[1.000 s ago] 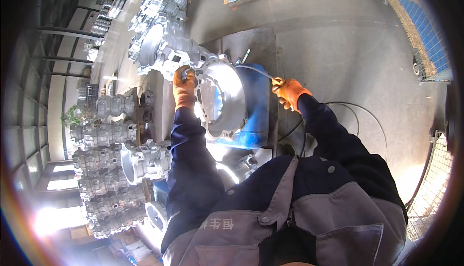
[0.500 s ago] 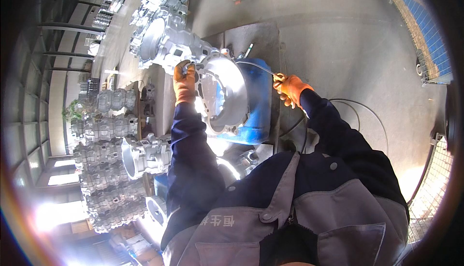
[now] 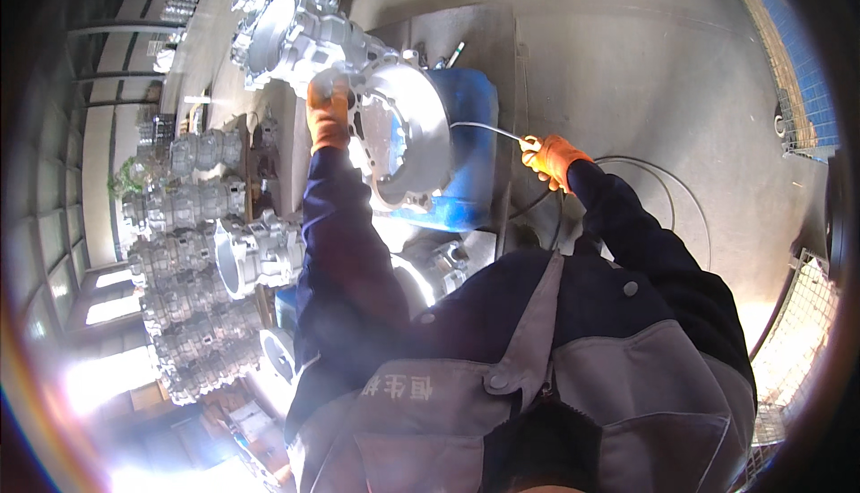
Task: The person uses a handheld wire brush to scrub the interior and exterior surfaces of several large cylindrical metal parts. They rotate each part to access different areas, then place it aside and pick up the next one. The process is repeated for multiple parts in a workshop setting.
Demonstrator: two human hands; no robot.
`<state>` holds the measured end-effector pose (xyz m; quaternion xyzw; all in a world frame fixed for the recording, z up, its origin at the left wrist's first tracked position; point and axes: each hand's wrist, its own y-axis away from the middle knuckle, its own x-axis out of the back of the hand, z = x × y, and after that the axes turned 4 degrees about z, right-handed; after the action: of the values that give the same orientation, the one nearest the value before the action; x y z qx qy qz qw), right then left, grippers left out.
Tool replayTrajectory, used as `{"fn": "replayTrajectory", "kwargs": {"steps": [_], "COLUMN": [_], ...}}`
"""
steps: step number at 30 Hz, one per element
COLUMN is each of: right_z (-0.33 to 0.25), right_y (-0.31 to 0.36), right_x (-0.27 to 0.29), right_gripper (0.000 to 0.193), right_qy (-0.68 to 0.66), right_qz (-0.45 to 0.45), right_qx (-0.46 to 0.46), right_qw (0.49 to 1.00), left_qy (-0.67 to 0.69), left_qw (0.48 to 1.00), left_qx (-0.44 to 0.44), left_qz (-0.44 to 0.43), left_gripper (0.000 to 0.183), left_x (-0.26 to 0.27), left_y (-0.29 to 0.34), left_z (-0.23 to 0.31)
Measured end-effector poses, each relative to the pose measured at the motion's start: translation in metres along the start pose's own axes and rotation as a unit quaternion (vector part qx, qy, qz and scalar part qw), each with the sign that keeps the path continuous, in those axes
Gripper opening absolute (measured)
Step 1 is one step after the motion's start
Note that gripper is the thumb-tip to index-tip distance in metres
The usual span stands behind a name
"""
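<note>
A large silvery cast housing with a wide round opening rests on a blue drum. My left hand, in an orange glove, is closed on the housing's left edge; glare washes out its fingertips. To the right of the drum, my right hand, also gloved in orange, is wrapped round an air blow gun, whose grip is mostly hidden. Its long thin metal nozzle reaches left to the outer right side of the housing's ring.
More castings stand beyond my left hand, and stacked rows fill the left side. A dark hose loops over the floor at right. A wire-mesh cage stands far right. A pen-like stick lies behind the drum.
The nozzle has shifted from the ring's upper rim to lower on its right side. My right hand has moved slightly right relative to the drum. My left hand stays on the housing.
</note>
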<state>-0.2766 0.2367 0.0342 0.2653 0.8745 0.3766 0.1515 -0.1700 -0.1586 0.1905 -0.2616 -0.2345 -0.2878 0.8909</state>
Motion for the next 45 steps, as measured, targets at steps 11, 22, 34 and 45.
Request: {"fn": "replayTrajectory", "kwargs": {"steps": [11, 22, 34, 45], "right_z": [0.04, -0.101, -0.109, -0.188], "right_y": [0.052, 0.114, 0.032, 0.062], "right_x": [0.013, 0.025, 0.073, 0.128], "right_gripper": [0.026, 0.025, 0.035, 0.03], "right_qy": [0.106, -0.046, 0.35, 0.03], "right_qz": [-0.118, -0.105, -0.066, -0.146], "right_qx": [-0.027, 0.126, 0.046, 0.079], "right_qw": [0.987, 0.985, 0.933, 0.986], "left_qy": [0.016, -0.023, 0.202, 0.118], "left_qw": [0.999, 0.997, 0.95, 0.942], "left_qx": [0.011, 0.002, 0.218, 0.232], "left_qz": [0.034, 0.073, -0.095, -0.214], "left_gripper": [0.024, 0.024, 0.036, 0.024], "left_x": [-0.001, -0.004, 0.063, 0.059], "left_y": [0.01, 0.012, 0.009, 0.035], "left_z": [0.009, 0.012, -0.023, -0.051]}}
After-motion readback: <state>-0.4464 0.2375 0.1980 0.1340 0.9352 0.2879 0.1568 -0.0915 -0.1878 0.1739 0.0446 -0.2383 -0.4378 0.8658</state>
